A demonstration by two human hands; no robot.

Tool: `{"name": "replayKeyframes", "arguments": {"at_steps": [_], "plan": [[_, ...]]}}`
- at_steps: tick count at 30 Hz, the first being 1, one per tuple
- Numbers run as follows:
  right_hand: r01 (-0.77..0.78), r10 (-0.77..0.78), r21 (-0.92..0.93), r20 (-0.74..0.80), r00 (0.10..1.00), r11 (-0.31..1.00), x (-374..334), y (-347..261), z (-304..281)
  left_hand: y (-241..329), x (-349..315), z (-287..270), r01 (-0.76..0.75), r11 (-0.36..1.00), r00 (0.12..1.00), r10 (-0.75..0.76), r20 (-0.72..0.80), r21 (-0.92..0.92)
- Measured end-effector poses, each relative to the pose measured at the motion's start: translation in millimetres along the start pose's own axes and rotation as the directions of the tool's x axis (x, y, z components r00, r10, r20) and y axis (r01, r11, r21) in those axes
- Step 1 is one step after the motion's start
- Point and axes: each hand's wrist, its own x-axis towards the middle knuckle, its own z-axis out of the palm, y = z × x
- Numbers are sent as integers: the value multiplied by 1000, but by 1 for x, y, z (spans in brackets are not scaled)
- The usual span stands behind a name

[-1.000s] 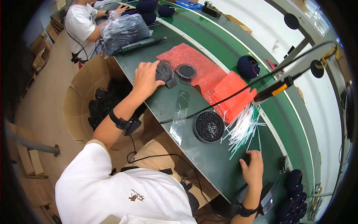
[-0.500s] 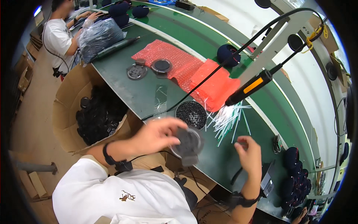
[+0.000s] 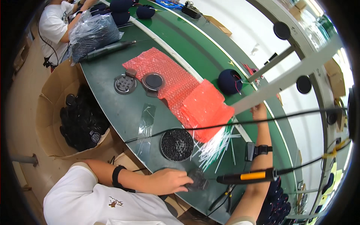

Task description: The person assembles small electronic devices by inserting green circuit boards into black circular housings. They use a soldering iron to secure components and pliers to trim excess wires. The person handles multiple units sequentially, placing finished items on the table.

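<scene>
My left hand (image 3: 170, 181) is at the table's near edge, its fingers closed on the edge of a dark round plastic part (image 3: 197, 178). That part is blurred and lies at or just above the tabletop. My right hand (image 3: 258, 111) is stretched far out over the green belt, close to a dark blue ball-shaped piece (image 3: 230, 81). A pale metal beam covers part of its fingers, so its grip is hidden. An electric screwdriver (image 3: 247, 176) with an orange stripe hangs on its cable across my right forearm.
A round dish of small black pieces (image 3: 177, 144) stands beside white sticks (image 3: 215, 150). Red bubble wrap (image 3: 165, 71) lies beyond, with two round plastic parts (image 3: 125, 83) next to it. Pliers (image 3: 224, 198) lie near the edge. A carton (image 3: 47, 108) of black parts stands left. Another person works far left.
My right hand has reached far forward over the belt. My left hand has lowered the round plastic part toward the tabletop. The screwdriver hangs nearer me, and the view has shifted.
</scene>
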Motion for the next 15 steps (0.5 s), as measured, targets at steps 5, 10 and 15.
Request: {"name": "replayKeyframes", "arguments": {"at_steps": [5, 10, 15], "plan": [[300, -302, 57, 46, 952, 952, 69, -8, 47, 0, -4, -1, 4, 999, 1000, -4, 9, 34], [426, -427, 32, 32, 904, 904, 100, 37, 68, 6, -3, -1, 35, 999, 999, -35, 6, 18], [513, -519, -85, -186, 834, 854, 60, 70, 32, 4, -5, 6, -44, 992, 997, 51, -60, 118]]}}
